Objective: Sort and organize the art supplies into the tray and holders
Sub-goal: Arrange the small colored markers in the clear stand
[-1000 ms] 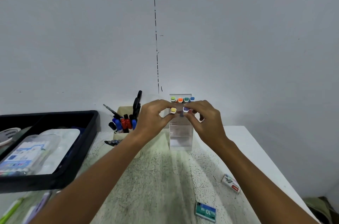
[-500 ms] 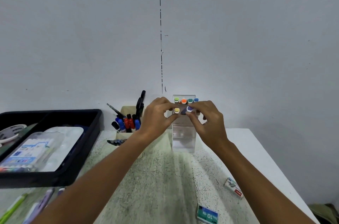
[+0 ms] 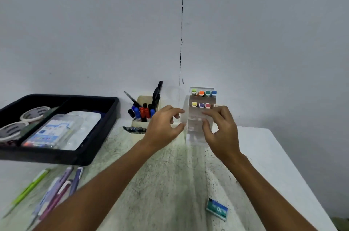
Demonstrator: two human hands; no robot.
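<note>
Markers stand in two rows in the clear tiered holder at the table's far edge: four caps above, three below. Head view: left hand hovers just left of the holder, fingers loosely curled, holding nothing. Right hand hovers in front of the holder's lower tiers, fingers relaxed, likewise empty. Cream pen cup holds pens beside it. Black tray sits at left; loose pens lie near it. Staple box lies near.
</note>
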